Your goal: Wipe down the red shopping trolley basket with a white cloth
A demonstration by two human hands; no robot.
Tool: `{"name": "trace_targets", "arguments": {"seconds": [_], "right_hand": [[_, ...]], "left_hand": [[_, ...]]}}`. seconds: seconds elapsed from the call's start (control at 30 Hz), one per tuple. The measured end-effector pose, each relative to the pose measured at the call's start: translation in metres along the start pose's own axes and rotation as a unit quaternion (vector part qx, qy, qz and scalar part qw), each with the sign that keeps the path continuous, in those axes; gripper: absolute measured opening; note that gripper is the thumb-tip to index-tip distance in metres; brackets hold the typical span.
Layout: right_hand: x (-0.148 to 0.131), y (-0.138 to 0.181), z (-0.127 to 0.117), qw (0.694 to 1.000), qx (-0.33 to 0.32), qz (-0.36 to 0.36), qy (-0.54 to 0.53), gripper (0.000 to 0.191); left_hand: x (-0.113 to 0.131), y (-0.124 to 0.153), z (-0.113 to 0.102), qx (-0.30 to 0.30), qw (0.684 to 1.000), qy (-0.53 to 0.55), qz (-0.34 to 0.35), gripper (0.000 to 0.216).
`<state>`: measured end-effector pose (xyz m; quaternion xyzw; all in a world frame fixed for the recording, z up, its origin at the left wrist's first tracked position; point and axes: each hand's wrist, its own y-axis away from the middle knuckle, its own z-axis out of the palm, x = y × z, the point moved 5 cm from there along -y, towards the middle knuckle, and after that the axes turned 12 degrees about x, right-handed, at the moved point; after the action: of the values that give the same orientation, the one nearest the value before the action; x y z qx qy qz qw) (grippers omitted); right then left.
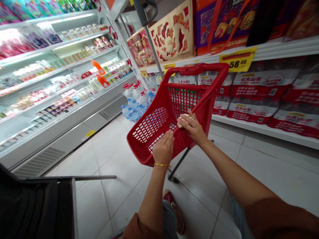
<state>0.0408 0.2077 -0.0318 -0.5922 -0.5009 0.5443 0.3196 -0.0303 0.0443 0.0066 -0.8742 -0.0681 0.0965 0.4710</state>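
Observation:
A red plastic shopping cart (171, 127) with a perforated basket stands in front of me, tilted in the view. My right hand (193, 127) is at the basket's near side, its fingers closed over a crumpled whitish cloth (183, 120) that is partly hidden beneath them. My left hand (163, 146), with a gold-coloured bracelet at the wrist, lies at the near rim to the left of my right hand. Its fingers are stretched out side by side, and no object shows in them; the thumb is hidden.
Packs of bottled water (251, 109) fill the lower shelf at right, below gift boxes (171, 33). Loose water bottles (136, 106) stand on the floor behind the cart. A refrigerated display (62, 116) runs along the left. A dark object (37, 205) with a metal frame juts in at lower left.

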Motion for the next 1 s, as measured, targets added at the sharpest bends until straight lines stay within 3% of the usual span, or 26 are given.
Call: {"name": "trace_targets", "arguments": {"seconds": [0.4,0.57,0.83,1.0], "right_hand": [[0.031,-0.018,-0.018,0.997,0.042,0.052,0.035,0.051],[0.038,-0.025,-0.028,0.992,0.097,0.060,0.061,0.048],[0.030,-0.032,-0.032,0.987,0.117,0.083,0.066,0.043],[0.006,-0.024,-0.021,0.984,0.150,0.068,0.071,0.043]], "left_hand": [[-0.004,0.005,0.004,-0.030,0.999,0.034,-0.022,0.042],[-0.001,0.004,0.003,-0.013,1.000,0.021,-0.008,0.039],[0.000,0.004,0.003,-0.012,1.000,0.008,-0.005,0.038],[0.000,0.004,0.004,-0.017,1.000,0.008,-0.016,0.041]]}}
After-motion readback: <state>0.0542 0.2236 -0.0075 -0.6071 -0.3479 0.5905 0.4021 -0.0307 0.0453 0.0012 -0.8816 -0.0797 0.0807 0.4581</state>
